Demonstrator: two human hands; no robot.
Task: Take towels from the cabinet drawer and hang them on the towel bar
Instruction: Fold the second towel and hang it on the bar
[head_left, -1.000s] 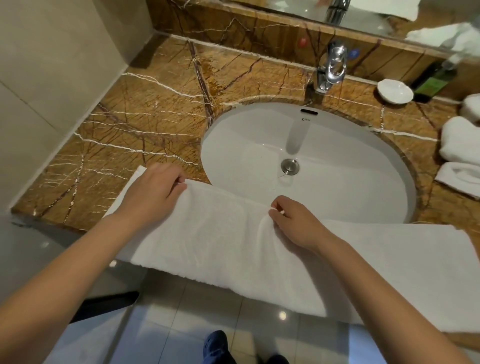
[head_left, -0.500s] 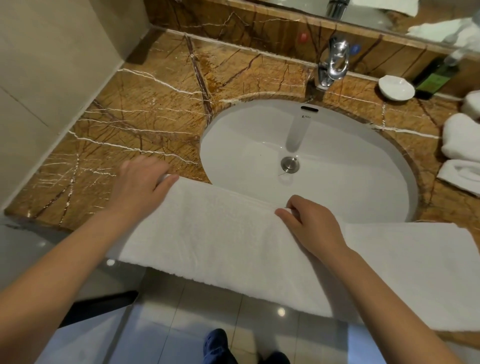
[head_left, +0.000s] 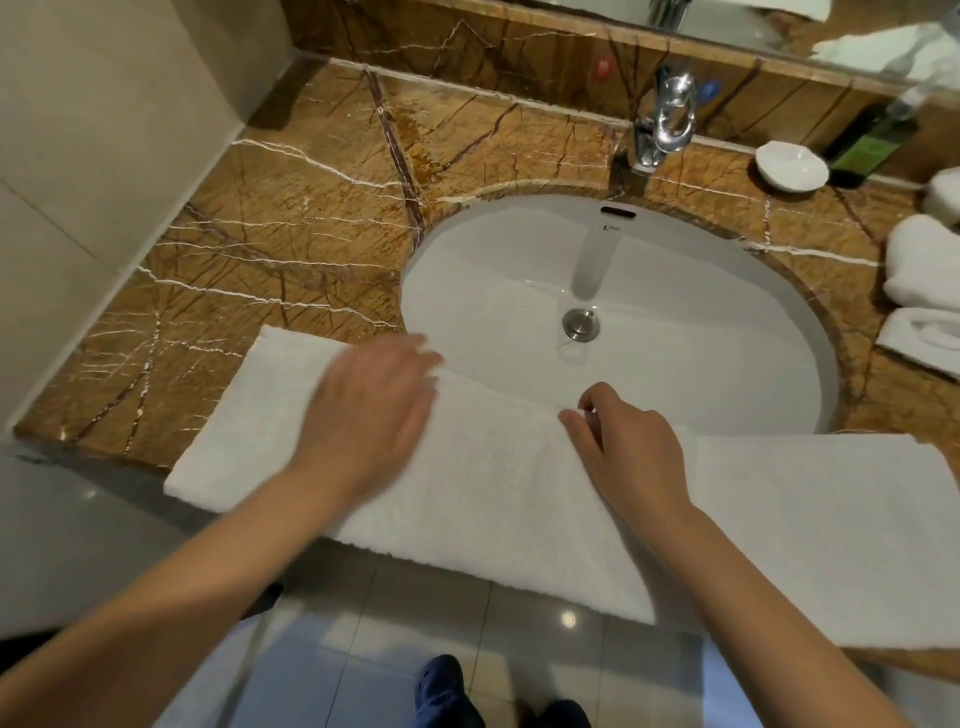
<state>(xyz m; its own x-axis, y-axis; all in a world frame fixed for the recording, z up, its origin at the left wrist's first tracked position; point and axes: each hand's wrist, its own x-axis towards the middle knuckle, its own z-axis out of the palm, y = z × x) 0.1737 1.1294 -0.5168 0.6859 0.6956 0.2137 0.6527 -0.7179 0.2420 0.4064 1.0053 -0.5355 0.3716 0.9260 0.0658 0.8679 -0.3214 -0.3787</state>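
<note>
Long white terry towel (head_left: 493, 493) under both hands, left hand (head_left: 374, 410) flat, blurred, right hand (head_left: 631, 452) pinching its far edge

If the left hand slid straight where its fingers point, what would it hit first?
Probably the sink: the left hand points past the towel into the open bowl, though depth is unclear.

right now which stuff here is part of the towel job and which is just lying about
Job: white towel, spread along the counter front; left hand flat on it; right hand pinching its far edge; likely the rolled towels at right.
Lying about: faucet, white dish, green bottle.
</note>
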